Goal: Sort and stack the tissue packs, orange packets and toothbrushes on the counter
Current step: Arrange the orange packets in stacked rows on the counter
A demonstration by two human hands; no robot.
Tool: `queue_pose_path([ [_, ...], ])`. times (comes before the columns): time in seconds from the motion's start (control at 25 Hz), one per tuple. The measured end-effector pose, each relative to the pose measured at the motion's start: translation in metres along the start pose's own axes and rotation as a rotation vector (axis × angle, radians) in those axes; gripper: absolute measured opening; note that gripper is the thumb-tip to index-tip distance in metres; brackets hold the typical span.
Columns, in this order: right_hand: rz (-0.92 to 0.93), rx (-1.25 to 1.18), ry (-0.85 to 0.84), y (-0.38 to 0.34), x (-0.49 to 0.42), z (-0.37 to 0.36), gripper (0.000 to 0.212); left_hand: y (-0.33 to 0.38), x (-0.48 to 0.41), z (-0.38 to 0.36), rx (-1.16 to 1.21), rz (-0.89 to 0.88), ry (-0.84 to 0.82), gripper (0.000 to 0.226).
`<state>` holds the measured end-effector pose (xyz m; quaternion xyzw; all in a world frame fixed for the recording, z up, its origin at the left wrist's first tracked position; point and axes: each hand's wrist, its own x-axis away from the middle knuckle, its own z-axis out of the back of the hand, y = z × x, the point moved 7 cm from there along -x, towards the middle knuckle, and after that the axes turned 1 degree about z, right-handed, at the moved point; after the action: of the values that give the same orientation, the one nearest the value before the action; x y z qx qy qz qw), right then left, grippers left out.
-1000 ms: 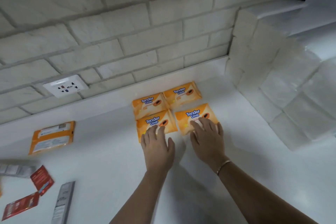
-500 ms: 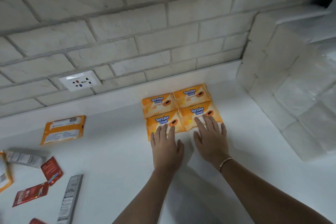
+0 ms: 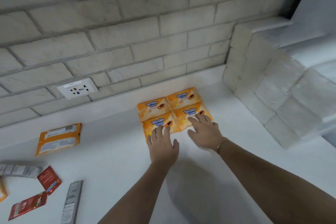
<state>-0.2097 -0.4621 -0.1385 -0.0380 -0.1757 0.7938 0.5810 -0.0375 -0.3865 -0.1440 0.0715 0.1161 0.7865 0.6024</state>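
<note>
The white desk [image 3: 209,178] runs along a pale brick wall [image 3: 127,32], and the wall socket [image 3: 77,88] serves as the landmark here. Right of the socket and below it, four orange packets [image 3: 174,111] lie flat in a two-by-two block, edges touching, close to the wall. The left hand [image 3: 162,146] rests palm down on the near-left packet [image 3: 158,124], its fingers [image 3: 160,132] stretched flat and close together, gripping nothing. The right hand [image 3: 204,133] lies on the near-right packet [image 3: 192,114], fingers spread slightly, also flat. Below-left of the socket lies a fifth orange pack [image 3: 59,139], label side up, well apart from the block. Farther below the socket sit two red sachets [image 3: 49,180] and a grey toothbrush pack [image 3: 71,202]
</note>
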Motion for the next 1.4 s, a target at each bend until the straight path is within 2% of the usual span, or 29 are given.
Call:
queue_pose_path([
  [0.24, 0.022, -0.138, -0.005, -0.043, 0.012, 0.025, 0.055, -0.017, -0.014, 0.04, 0.055, -0.07, -0.004, 0.051],
  [0.52, 0.102, -0.184, 0.061, -0.129, 0.01, 0.02, 0.05, -0.088, -0.009, 0.085, 0.078, 0.009, -0.04, 0.052],
  [0.88, 0.203, -0.243, -0.057, -0.255, 0.01, -0.048, 0.038, -0.209, 0.024, 0.121, 0.202, 0.094, -0.078, 0.039],
  [1.04, 0.255, -0.252, -0.133, -0.305, 0.013, -0.082, 0.037, -0.264, 0.036, 0.129, 0.366, 0.144, -0.052, 0.032],
  [1.24, 0.308, -0.116, -0.191, -0.335, 0.017, -0.127, 0.05, -0.312, 0.045, 0.147, 0.399, 0.168, 0.022, 0.026],
  [1.4, 0.367, 0.0, -0.028, -0.337, 0.028, -0.148, 0.051, -0.349, 0.029, 0.162, 0.305, 0.204, 0.054, 0.028],
])
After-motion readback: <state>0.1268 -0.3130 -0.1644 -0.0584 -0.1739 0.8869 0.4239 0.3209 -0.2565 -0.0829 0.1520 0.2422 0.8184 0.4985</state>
